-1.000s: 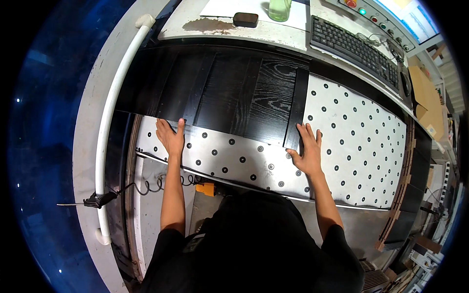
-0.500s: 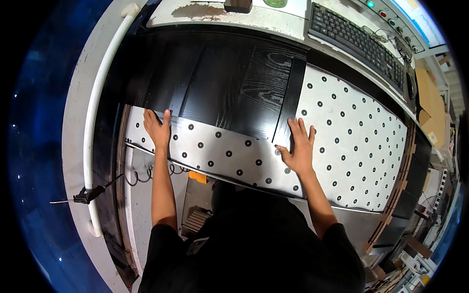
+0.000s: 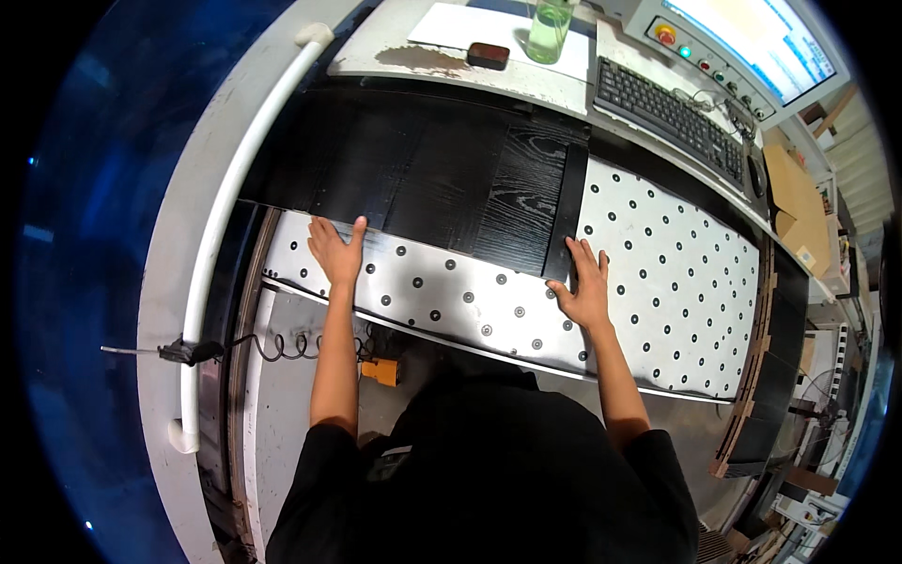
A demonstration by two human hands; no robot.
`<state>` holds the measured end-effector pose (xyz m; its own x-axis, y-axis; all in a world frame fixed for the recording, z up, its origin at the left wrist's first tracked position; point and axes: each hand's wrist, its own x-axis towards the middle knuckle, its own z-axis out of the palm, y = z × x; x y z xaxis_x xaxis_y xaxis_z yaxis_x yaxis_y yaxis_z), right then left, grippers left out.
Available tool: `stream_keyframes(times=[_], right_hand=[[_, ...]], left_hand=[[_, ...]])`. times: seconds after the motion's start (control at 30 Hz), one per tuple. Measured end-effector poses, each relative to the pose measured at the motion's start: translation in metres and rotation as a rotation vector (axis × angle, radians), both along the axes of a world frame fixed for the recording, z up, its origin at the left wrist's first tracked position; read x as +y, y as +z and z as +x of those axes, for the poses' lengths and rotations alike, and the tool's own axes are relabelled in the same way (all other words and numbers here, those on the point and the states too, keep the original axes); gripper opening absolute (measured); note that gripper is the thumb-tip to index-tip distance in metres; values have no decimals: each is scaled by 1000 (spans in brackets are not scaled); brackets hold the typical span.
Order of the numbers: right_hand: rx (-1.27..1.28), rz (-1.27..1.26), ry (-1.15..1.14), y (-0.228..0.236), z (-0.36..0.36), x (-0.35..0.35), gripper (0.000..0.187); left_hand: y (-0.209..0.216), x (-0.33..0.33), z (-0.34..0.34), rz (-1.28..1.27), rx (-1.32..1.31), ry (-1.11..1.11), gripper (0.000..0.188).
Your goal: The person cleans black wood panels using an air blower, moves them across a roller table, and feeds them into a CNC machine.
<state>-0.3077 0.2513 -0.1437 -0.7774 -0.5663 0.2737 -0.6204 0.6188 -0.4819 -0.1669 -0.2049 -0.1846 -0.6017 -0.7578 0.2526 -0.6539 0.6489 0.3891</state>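
Note:
A long black wood-grain panel (image 3: 423, 179) with grooves across it lies flat on a pale table top (image 3: 676, 282) dotted with round black spots. My left hand (image 3: 336, 254) rests at the panel's near edge, towards its left part, fingers stretched out and thumb spread. At the near right corner my right hand (image 3: 588, 289) touches the panel's end with fingers extended and thumb apart. Neither hand is wrapped around anything. The panel's far left part fades into shadow beside a dark machine surface.
Beyond the panel, a ledge holds a black keyboard (image 3: 667, 117), a mouse (image 3: 756, 174), a green bottle (image 3: 550, 33) and a small dark box (image 3: 489, 56). A monitor (image 3: 752, 38) stands behind. On the left runs a white rail (image 3: 240, 179); an air gun (image 3: 188, 352) with coiled hose hangs there.
My view has tilted up, showing more of the monitor and bottle. Both hands stay at the panel's near edge, fingers still stretched; any shift of the panel itself is hard to tell.

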Motion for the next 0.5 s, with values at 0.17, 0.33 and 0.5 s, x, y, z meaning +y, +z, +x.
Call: stream_keyframes(times=[0.17,0.33,0.5], right_hand=[[1,7,-51,-1,9,1,81],[24,-72,-324,-13,50,-11,71],[50,-76,-367,-15,127,-22,63]], left_hand=[[8,6,-4,37,18,2,114],[15,12,-4,71,11,-6,115],[8,13,4,35,53,-40,107]])
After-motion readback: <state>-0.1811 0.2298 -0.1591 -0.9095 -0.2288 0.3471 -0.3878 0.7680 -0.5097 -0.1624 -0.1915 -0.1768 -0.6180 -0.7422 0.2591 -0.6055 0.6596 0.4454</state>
